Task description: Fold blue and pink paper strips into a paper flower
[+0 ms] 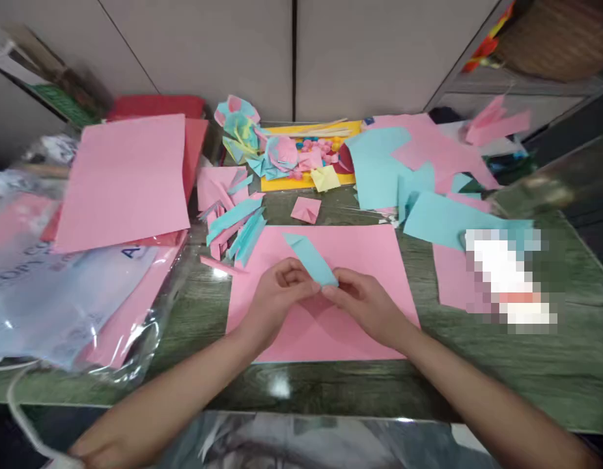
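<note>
two hands on one piece | left hand (277,293) and right hand (364,303) pinching near end of folded blue strip (311,259), over pink sheet (325,332) on tabletop (477,371) | risk: uneven pull may skew crease or tear it

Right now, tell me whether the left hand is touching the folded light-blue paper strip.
Touching. The head view shows the left hand pinching the near end of the folded light-blue paper strip, with no gap between them.

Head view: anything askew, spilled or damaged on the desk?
Nothing damaged. Cut strips lie heaped beside the pink sheet, and blue and pink sheets overlap crookedly at right. The big pink sheet at left sits tilted. The left hand and right hand pinch the folded blue strip.
</note>
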